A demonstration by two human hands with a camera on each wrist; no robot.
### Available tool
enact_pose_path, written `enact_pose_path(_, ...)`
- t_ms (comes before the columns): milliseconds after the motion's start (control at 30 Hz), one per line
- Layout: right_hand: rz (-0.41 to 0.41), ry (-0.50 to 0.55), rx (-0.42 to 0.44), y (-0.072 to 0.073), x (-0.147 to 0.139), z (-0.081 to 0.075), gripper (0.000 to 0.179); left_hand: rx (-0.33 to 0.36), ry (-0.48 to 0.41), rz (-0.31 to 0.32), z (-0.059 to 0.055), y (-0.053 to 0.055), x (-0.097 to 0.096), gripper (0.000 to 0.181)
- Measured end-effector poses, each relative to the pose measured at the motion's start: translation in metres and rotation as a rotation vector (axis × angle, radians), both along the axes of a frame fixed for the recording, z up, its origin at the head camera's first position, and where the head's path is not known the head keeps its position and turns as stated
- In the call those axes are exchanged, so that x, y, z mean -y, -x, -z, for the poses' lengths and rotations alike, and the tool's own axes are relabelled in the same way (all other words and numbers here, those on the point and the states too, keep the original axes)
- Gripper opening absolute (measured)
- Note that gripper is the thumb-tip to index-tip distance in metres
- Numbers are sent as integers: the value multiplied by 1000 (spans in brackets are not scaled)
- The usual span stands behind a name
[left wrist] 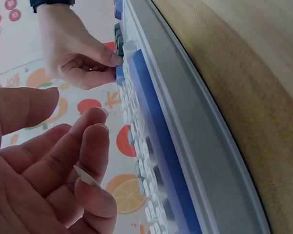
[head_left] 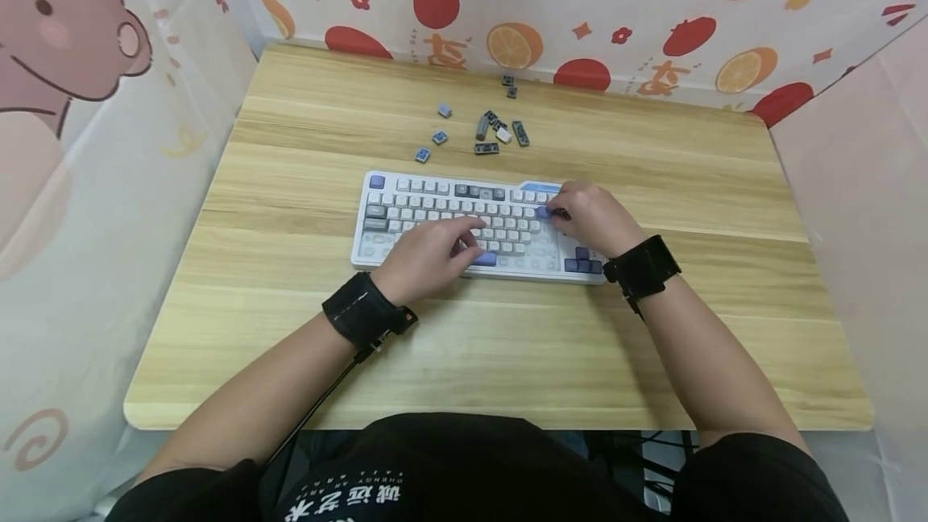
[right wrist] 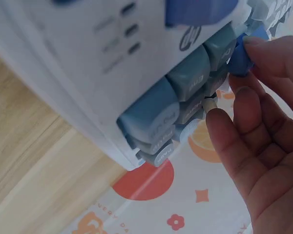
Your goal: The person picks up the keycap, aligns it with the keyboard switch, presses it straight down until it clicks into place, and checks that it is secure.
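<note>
A white keyboard [head_left: 536, 268] with white, grey and purple-blue keycaps lies on the table. My right hand [head_left: 594, 216] is at its upper right and pinches a blue keycap [right wrist: 240, 59] between thumb and finger, right at the key rows. Grey keycaps [right wrist: 188, 73] stand beside those fingers in the right wrist view. My left hand [head_left: 428, 254] hovers over the middle of the keyboard near the blue spacebar [head_left: 486, 259]. Its fingers are loosely bent and hold nothing, with the thumb apart from them in the left wrist view.
Behind the keyboard, several loose blue keycaps [head_left: 439, 137] and dark grey keycaps [head_left: 486, 149] lie scattered on the wooden table [head_left: 290, 208]. A white keycap [head_left: 503, 135] lies among them. A fruit-patterned cloth [head_left: 464, 31] hangs along the back edge.
</note>
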State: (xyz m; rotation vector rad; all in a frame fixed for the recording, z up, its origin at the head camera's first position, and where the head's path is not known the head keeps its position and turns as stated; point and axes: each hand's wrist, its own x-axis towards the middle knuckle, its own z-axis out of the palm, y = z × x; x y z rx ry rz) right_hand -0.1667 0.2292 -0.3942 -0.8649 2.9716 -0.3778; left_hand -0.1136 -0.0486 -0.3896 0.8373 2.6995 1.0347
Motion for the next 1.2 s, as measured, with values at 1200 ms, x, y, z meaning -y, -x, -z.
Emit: enact_pose_path(1200,103,-4,261,60,19,-26,26,14,140,-52,-5,-3,37,26)
